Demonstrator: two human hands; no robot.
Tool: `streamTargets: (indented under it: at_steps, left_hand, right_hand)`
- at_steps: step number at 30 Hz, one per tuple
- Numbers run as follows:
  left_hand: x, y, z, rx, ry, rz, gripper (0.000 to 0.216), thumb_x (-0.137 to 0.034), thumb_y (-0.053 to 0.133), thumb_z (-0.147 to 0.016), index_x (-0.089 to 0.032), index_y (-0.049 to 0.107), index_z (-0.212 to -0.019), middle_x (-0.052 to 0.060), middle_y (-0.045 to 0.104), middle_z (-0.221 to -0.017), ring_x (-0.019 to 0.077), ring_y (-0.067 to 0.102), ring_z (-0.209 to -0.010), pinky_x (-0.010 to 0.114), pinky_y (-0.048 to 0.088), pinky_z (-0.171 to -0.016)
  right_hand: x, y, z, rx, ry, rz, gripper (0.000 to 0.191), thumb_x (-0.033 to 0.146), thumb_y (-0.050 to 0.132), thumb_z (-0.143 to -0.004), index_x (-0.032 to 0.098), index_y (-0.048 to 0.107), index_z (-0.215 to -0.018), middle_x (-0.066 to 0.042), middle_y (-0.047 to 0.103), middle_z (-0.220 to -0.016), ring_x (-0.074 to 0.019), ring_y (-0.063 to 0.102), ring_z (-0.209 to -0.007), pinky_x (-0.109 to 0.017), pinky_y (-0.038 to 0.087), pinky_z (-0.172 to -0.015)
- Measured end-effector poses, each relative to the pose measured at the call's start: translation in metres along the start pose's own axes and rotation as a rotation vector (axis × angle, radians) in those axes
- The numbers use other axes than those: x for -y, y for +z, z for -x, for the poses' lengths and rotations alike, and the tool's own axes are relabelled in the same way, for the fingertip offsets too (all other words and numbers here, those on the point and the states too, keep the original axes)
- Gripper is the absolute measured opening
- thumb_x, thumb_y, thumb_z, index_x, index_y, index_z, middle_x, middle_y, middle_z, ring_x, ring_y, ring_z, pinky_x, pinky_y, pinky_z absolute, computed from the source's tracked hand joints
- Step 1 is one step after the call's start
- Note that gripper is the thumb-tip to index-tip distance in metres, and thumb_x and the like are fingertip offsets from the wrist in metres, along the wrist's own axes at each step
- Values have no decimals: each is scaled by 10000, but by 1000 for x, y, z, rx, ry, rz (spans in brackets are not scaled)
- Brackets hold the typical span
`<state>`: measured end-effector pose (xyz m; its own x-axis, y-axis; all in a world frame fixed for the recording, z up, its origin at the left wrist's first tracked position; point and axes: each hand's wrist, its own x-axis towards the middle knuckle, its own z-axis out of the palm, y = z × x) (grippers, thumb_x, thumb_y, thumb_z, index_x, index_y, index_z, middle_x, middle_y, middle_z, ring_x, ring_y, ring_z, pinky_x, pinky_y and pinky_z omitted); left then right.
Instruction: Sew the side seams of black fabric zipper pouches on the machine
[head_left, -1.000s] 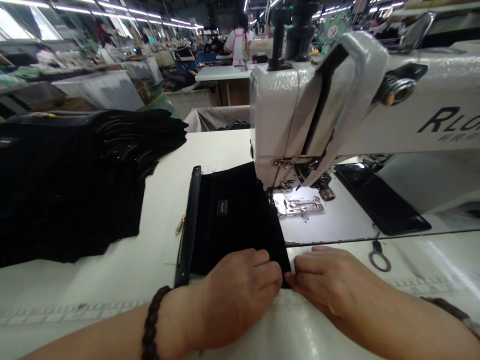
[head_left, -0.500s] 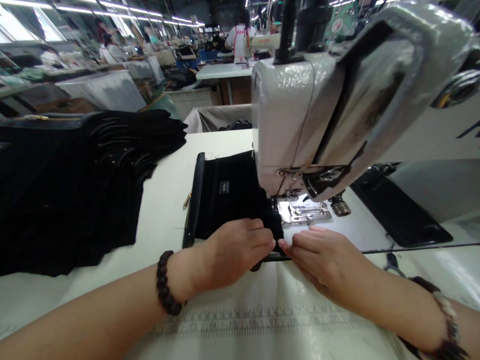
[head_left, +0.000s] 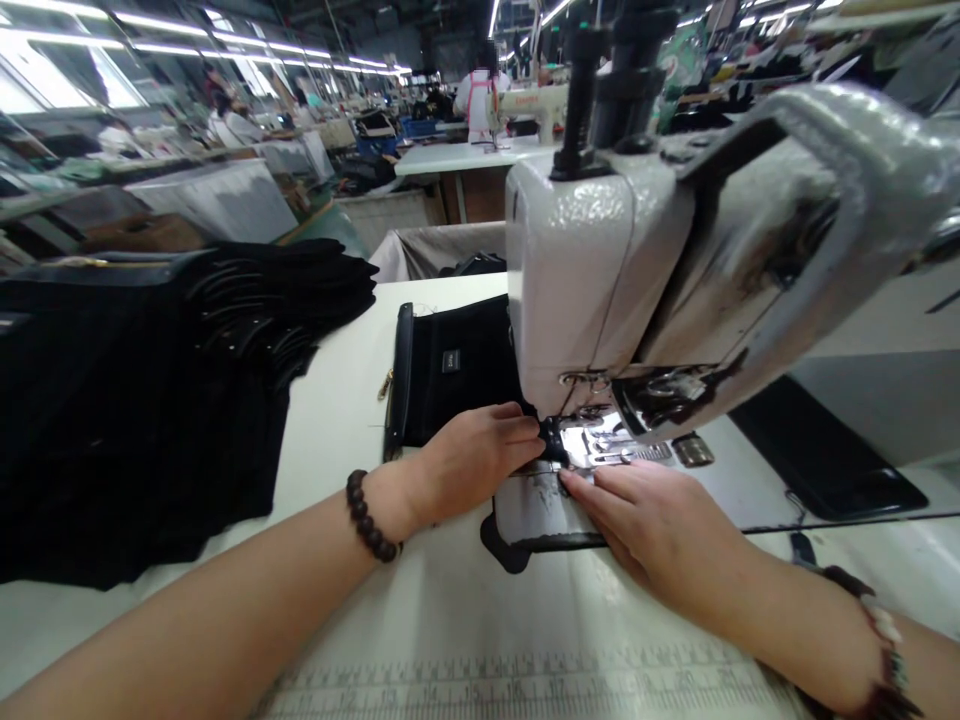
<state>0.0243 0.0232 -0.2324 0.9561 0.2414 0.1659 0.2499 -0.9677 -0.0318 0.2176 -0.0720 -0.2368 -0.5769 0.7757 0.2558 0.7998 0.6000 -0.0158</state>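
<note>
Head view — downward, close over table (head_left: 450,640)

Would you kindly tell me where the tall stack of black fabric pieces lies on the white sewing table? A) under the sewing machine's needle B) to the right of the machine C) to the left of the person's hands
C: the tall stack of black fabric pieces fills the left side of the white sewing table, well left of the left hand and the right hand.
</note>
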Motion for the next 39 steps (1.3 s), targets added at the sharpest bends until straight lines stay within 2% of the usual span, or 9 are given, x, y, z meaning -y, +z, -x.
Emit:
streamTargets:
  at_steps: [7,17,23,27,30,35,37,39]
  left_hand:
    - [3,3,-2,-32,-95,9,115,-149,476,-864,-155,585,-899,6,614,-902,152,555,-875,257,447,-808]
    - [1,-1,-4,-102,-101,-9,141,-115,445,-865,-151,581,-869,20,613,-983,138,521,-1007,246,422,-875]
    - [4,5,-4,-127,-100,-3,182,-112,409,-878,-143,588,-883,26,621,-941,145,547,-944,268,436,-867]
    - [4,6,-7,-104,-82,-43,212,-72,392,-867,-144,584,-921,31,608,-985,147,529,-986,281,414,-903]
    - [6,-4,-5,-39,-107,-79,200,-74,432,-839,-149,590,-938,43,598,-1007,168,527,-984,288,437,-869]
    - [15,-33,26,169,-357,-300,305,-23,458,-764,-138,574,-1022,84,590,-954,214,555,-840,350,482,-723]
    - [11,-45,39,254,-411,-379,334,5,429,-753,-122,579,-1023,90,597,-916,218,560,-801,358,483,-694]
    - [-3,-55,47,345,-411,-391,326,19,412,-740,-111,605,-969,86,611,-854,212,570,-743,351,489,-662]
  right_hand:
    - [1,0,-2,1,21,-2,321,71,393,-767,116,590,-1016,-29,591,-664,-148,482,-522,-283,275,-467]
    - [1,0,-3,28,36,-39,310,82,408,-773,119,582,-1027,-39,606,-720,-148,483,-547,-286,283,-485]
    - [1,0,-3,67,53,-41,290,106,416,-800,132,581,-1037,-36,604,-722,-145,480,-559,-279,259,-498]
    - [2,-1,-3,70,56,-36,288,104,424,-797,135,585,-1033,-29,589,-696,-148,471,-559,-283,240,-491]
    - [2,-2,-3,54,52,-18,277,111,441,-799,136,591,-1031,-24,578,-671,-144,457,-551,-283,226,-486]
    - [1,-4,-2,73,52,-16,286,107,471,-785,145,587,-1043,-17,580,-676,-138,457,-555,-280,223,-489]
    - [-1,-3,-2,79,50,-8,293,111,478,-786,153,582,-1056,-12,580,-674,-134,456,-545,-278,218,-484]
    - [-2,-1,-2,78,47,-3,289,117,481,-790,158,582,-1058,-7,577,-666,-133,457,-535,-278,217,-480]
